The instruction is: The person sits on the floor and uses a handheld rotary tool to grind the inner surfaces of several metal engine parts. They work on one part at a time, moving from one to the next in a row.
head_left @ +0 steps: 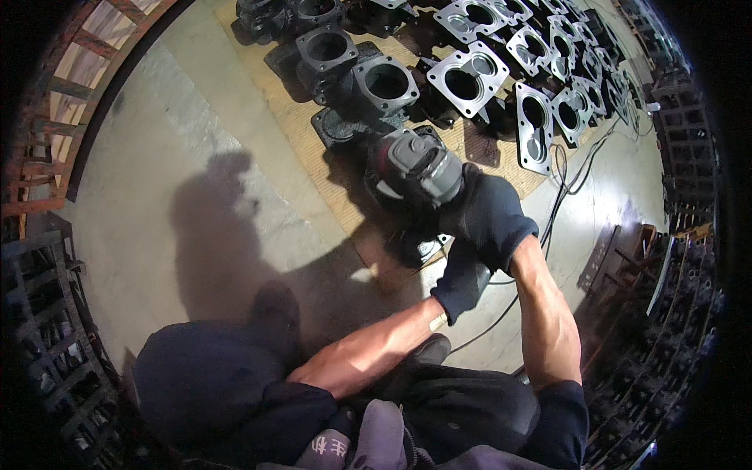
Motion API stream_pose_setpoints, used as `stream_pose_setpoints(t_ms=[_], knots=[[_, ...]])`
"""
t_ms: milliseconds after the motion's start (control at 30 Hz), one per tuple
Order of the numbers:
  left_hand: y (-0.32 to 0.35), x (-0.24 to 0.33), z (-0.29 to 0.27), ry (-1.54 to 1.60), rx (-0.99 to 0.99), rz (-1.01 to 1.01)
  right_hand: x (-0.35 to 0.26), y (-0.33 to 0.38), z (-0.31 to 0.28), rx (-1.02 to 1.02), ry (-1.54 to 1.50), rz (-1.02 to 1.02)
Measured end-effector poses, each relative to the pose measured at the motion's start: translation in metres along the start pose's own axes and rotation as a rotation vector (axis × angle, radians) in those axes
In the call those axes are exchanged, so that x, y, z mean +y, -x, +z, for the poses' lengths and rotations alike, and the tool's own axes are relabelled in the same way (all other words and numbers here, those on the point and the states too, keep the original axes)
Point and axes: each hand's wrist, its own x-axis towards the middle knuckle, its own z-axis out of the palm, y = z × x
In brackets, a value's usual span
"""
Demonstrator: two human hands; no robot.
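Both my hands wear dark gloves and grip an angle grinder [427, 168] with a grey gear head. My right hand [495, 215] wraps round its body close behind the head. Lower down, my left hand [464, 283] is closed on the rear of the grinder. The grinder's head is over a dark metal casting on a tan mat [337, 176]; the disc and most of that casting are hidden beneath it. Just beyond the head sits a dark casting with a round bore [385, 83]. A silvery machined flange plate [468, 78] lies farther right.
Several more castings and machined flanges fill the mat's far side. A black cord [558, 200] runs over the concrete floor [157, 196] on the right. Slatted metal crates [39, 298] stand at the left, and stacked dark parts [666, 345] at the right.
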Motion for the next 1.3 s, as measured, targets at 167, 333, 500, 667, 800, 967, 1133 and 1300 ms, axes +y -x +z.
stream_pose_setpoints(t_ms=[167, 333, 500, 667, 800, 967, 1133, 1300], knots=[[0.047, 0.047, -0.003, 0.826, 0.241, -0.370, -0.006, 0.035, 0.018, -0.144, -0.030, -0.031], [0.045, -0.015, 0.055, 1.469, 0.042, -0.305, 0.028, 0.060, 0.016, -0.022, -0.042, 0.055], [0.014, 0.011, 0.030, 0.929, -0.133, -0.331, 0.050, 0.041, 0.000, 0.055, -0.074, 0.054], [-0.008, 0.057, -0.031, -0.459, -0.467, -0.139, 0.058, 0.021, 0.004, 0.067, -0.253, -0.039], [-0.040, 0.181, -0.089, -1.034, -0.773, -0.249, 0.075, 0.012, -0.004, 0.246, -0.651, -0.285], [-0.074, 0.308, -0.114, -1.262, -0.689, -0.267, 0.124, -0.028, -0.068, 0.430, -0.373, -0.612], [-0.067, 0.209, -0.071, -0.466, -0.586, -0.087, 0.103, 0.003, -0.145, 0.663, -0.102, -0.826], [-0.083, 0.153, 0.010, 0.320, -0.550, 0.092, 0.076, 0.004, -0.129, 0.604, 0.049, -0.825]])
